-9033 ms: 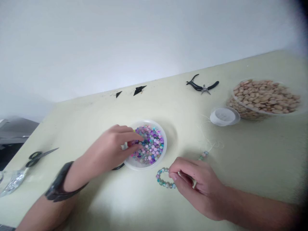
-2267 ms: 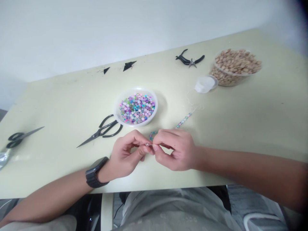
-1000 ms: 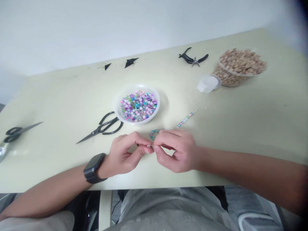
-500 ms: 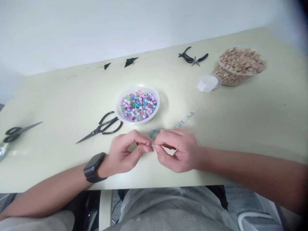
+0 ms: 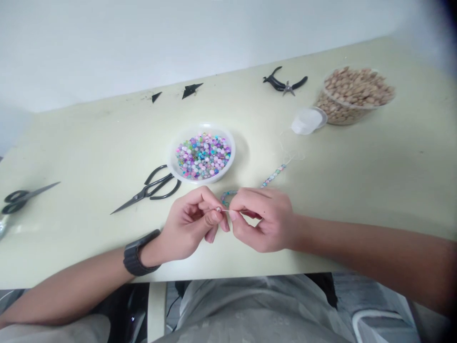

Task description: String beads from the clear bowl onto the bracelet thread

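"Over at the table (image 5: 89,157), what are those hands up to?"

"They're curled in close, almost touching. The left hand (image 5: 189,224) pinches a tiny bead (image 5: 218,208) between thumb and fingers, and the right hand (image 5: 266,219) pinches a thin wire (image 5: 224,210) that runs into it."

"Where's the beaded strand (image 5: 274,176)?"

"On the table, looping out from behind the hands, just beyond the right fingers (image 5: 250,195). A white bowl of mixed beads (image 5: 202,127) sits nearby, beside black scissors (image 5: 153,186)."
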A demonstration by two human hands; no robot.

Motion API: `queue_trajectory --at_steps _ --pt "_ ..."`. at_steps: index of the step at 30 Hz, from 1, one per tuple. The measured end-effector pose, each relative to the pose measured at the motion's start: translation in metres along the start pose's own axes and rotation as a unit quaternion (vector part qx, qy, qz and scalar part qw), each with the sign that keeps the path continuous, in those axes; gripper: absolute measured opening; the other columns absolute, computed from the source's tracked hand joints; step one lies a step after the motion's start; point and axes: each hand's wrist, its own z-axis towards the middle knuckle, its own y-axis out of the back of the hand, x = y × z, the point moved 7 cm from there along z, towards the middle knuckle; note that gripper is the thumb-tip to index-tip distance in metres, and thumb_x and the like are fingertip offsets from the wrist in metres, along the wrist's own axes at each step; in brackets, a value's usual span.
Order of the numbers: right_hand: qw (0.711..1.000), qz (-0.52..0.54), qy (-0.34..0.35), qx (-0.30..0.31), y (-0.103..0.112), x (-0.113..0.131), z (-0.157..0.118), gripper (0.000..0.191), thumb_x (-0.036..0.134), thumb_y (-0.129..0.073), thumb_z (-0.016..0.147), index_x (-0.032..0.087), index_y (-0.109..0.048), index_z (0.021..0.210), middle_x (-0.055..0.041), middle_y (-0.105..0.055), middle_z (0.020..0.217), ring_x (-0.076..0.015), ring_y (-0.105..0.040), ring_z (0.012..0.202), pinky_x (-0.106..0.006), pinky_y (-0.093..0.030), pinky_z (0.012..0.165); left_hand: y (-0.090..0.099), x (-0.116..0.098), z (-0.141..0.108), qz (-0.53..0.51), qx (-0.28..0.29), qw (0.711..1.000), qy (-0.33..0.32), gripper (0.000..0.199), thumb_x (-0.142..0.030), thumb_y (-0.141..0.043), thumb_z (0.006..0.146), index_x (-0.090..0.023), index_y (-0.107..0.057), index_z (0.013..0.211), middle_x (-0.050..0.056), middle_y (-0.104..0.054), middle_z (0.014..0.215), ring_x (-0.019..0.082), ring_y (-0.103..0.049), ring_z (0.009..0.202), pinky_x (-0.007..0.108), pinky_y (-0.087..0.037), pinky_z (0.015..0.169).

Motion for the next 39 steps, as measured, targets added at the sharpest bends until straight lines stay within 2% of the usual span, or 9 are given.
queue_trajectory --at_steps 25,39 --pt "1.000 -0.005 -0.007 0.009 -0.0016 -0.0019 -0.0015 0.016 0.013 -0.061 0.088 0.016 -0.060 0.073 0.0063 -0.050 0.060 -0.0050 -0.035 0.050 -0.020 -0.033 0.053 -0.0017 -0.0012 0.0012 0.010 0.014 1.000 -0.006 0.006 -0.017 -0.062 0.101 -0.015 -0.064 0.095 0.002 -0.073 0.073 0.005 -0.057 0.048 0.014 -0.049 0.048" --pt "1.000 -0.014 -0.004 0.016 -0.0021 -0.0008 -0.0012 0.016 0.014 -0.060 0.090 0.017 -0.060 0.073 0.0057 -0.050 0.060 -0.0059 -0.035 0.050 -0.020 -0.034 0.053 -0.0025 -0.0024 0.0017 0.019 0.014 1.000 -0.012 0.006 -0.016 -0.063 0.100 -0.015 -0.064 0.095 0.001 -0.071 0.072 0.005 -0.056 0.050 0.013 -0.049 0.050"
